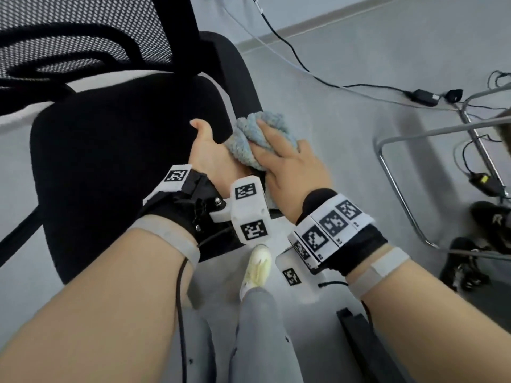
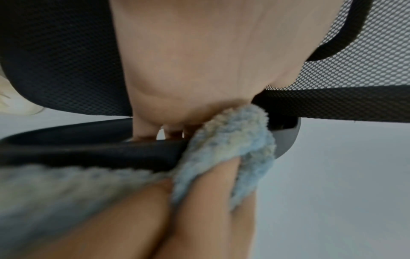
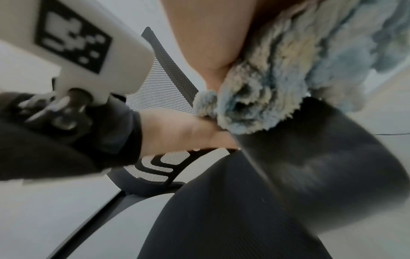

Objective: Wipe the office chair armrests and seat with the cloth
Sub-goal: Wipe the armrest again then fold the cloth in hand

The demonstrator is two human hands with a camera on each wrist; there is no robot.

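Note:
The black office chair has a padded seat [image 1: 110, 167] and a mesh backrest [image 1: 69, 29]. Its black armrest [image 1: 243, 78] runs along the seat's right side. My left hand [image 1: 206, 145] grips the armrest [image 2: 88, 150] with the fingers curled over its far edge and the thumb raised. Just right of it, my right hand [image 1: 279, 158] holds a bunched fluffy blue cloth [image 1: 257, 136] and presses it onto the armrest. In the left wrist view the cloth [image 2: 233, 145] is folded between my right fingers [image 2: 206, 192]. In the right wrist view the cloth [image 3: 277, 84] sits on the armrest [image 3: 310, 149].
Cables and a power adapter [image 1: 423, 96] lie on the grey floor at the right. A chrome chair frame [image 1: 401, 189] and black shoes [image 1: 492, 219] stand there too. My foot in a pale shoe [image 1: 257, 269] is beside the seat's front corner.

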